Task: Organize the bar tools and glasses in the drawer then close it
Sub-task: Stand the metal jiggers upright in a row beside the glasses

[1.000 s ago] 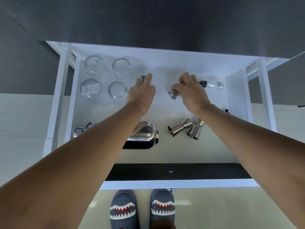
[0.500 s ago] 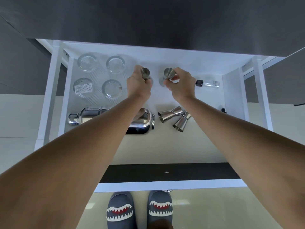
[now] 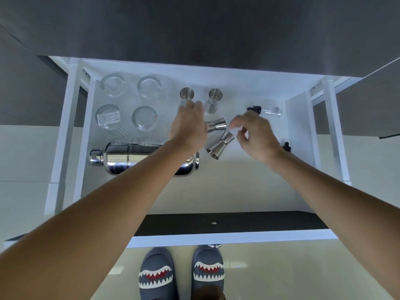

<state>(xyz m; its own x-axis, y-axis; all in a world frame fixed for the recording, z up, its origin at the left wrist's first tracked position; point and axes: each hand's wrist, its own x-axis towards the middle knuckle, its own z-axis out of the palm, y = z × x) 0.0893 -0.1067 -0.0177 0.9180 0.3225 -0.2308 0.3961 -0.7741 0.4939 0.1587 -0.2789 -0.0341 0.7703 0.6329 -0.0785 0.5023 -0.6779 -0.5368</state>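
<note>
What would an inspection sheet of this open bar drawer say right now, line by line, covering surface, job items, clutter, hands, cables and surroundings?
Surface: white drawer pulled open, front half bare.
Job's things: four glasses grouped back left; shaker lying on its side; two upright jiggers at the back; two lying jiggers mid-drawer.
Clutter: small clear bottle lying back right; small dark object by the right wall, unclear.
Grippers: left hand and right hand open, empty, above the lying jiggers.
Cables: nothing seen.
Surroundings: dark cabinet fronts, pale tiled floor, shark-face slippers.
</note>
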